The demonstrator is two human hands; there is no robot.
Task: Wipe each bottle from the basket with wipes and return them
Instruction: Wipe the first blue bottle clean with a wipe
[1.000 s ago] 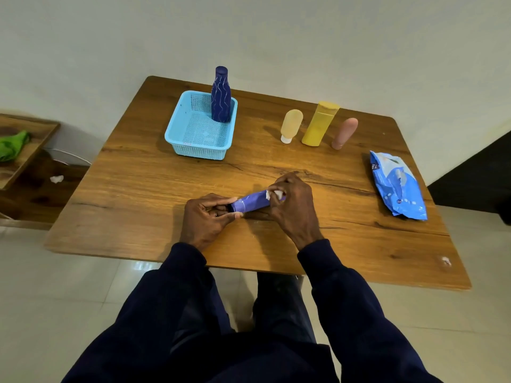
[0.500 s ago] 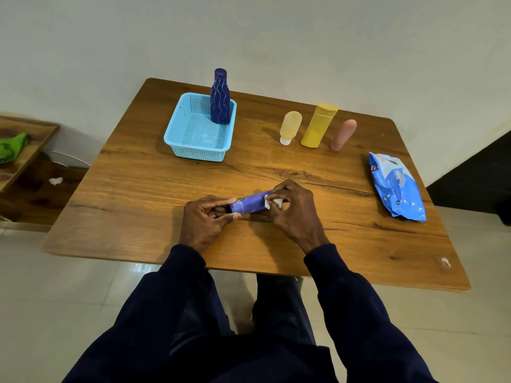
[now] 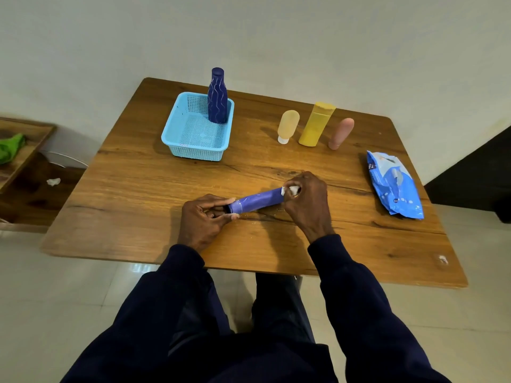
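Wipe (image 3: 290, 190) mostly hidden — balled inside the right hand (image 3: 307, 201).

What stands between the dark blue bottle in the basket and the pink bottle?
The head view shows two things between the dark blue bottle and the pink bottle: a pale orange bottle, then a yellow bottle.

wall (image 3: 276, 29): plain off-white | floor (image 3: 55, 313): pale glossy tiles | 1 table (image 3: 138, 189): wood, rounded corners, near wall | shelf (image 3: 30, 134): wood, left, green cloth (image 3: 9, 147) on it | right: dark panel (image 3: 475, 172)
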